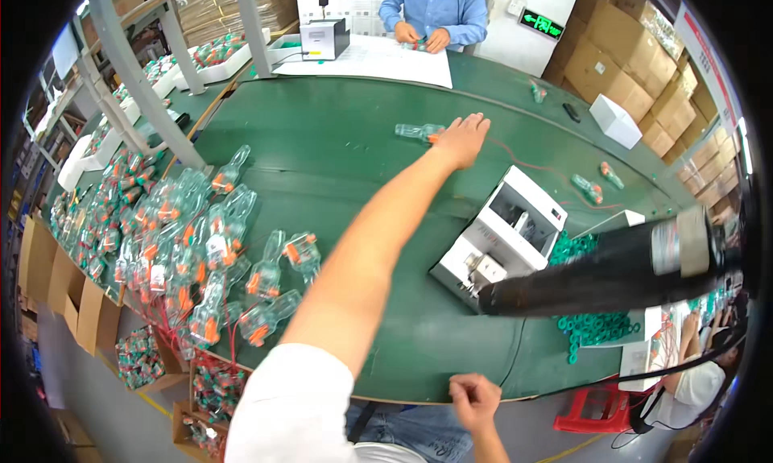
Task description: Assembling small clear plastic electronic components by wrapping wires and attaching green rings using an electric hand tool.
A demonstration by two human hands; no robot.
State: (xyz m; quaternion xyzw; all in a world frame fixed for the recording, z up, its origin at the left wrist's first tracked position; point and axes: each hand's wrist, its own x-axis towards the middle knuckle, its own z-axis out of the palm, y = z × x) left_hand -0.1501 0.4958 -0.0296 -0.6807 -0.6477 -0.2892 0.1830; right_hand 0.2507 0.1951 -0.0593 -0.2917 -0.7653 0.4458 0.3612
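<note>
My left arm reaches far across the green table [322, 125]. At its end, my left hand [463, 142] has its fingers stretched out, palm down, beside a clear bottle-shaped plastic piece [415, 131] with an orange part. The hand covers that piece's right end, so whether they touch is hidden. A thin red wire runs off to the right from there. My right hand [475, 398] is curled closed at the near table edge, with nothing visible in it. A white box-shaped machine [503, 237] with an open top and front stands between the hands, to the right.
Many similar pieces [177, 229] with red wires are heaped at left. A black tube [604, 270] crosses above the right side, near green rings [600, 328]. Loose pieces [586, 189] lie far right. Across the table, a person in a blue shirt [439, 12] handles a small part.
</note>
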